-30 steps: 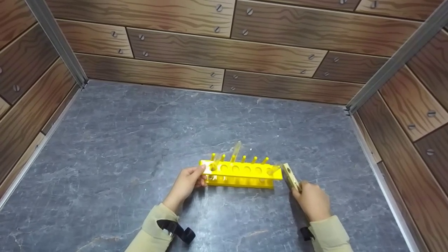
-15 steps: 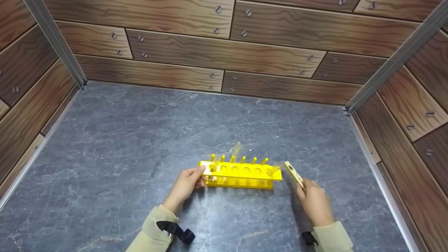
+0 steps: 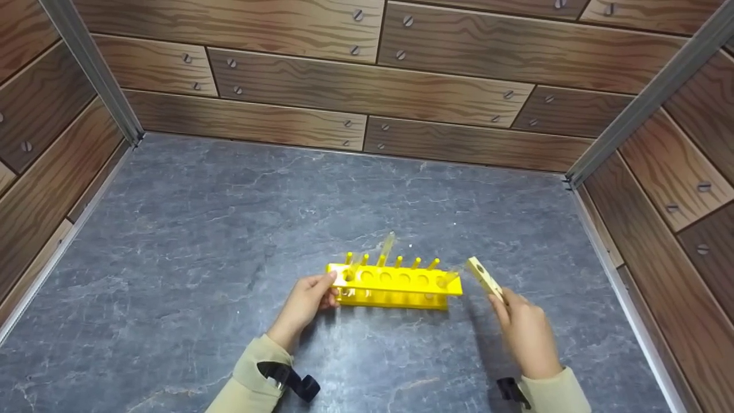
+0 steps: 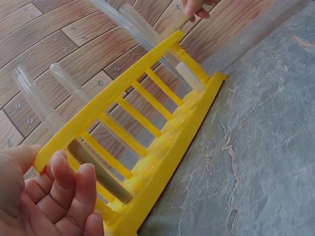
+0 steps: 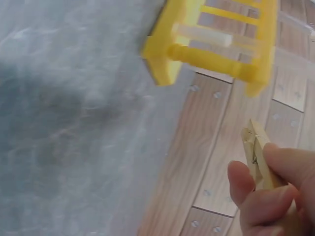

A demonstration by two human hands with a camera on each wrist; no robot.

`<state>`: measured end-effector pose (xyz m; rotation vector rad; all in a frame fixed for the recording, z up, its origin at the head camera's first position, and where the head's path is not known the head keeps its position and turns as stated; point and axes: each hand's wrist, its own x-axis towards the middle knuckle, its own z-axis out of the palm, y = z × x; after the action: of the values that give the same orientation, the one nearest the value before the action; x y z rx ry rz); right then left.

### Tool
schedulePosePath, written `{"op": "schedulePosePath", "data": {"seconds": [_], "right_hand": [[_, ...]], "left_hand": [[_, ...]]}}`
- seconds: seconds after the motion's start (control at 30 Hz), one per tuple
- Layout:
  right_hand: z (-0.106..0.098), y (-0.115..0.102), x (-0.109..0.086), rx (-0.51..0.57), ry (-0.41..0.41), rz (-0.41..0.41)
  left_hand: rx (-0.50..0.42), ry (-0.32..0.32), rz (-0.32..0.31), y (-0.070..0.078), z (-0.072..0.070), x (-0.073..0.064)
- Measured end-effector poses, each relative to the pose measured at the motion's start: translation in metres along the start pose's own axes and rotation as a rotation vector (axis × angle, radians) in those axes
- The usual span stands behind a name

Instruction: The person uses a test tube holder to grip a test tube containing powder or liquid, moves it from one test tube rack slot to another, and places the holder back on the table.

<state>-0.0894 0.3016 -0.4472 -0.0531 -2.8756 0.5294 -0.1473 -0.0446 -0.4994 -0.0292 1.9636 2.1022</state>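
A yellow test tube rack stands on the grey marbled surface. My left hand grips its left end, thumb on the top plate and fingers curled below it. Close to those fingers, a test tube with dark brown liquid sits in the end hole. Another clear test tube tilts up at the row of rear pegs. At the right end stands a test tube with whitish contents. My right hand pinches a wooden test tube clamp, its tip apart from the rack's right end.
Wood-patterned panels enclose the surface at the back and both sides. Grey metal posts mark the back corners. Black straps with small cameras sit on both wrists over pale sleeves.
My right hand has drawn the clamp away from the rack's right end, rightwards and slightly up. The left hand and the rack have stayed in place.
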Motion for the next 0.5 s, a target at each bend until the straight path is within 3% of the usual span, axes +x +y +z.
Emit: {"op": "schedulePosePath", "data": {"seconds": [0.5], "right_hand": [[-0.023,-0.02,-0.006,0.003,0.034,-0.047]], "left_hand": [[0.01,0.013,-0.004,-0.001,0.0,0.0]]}}
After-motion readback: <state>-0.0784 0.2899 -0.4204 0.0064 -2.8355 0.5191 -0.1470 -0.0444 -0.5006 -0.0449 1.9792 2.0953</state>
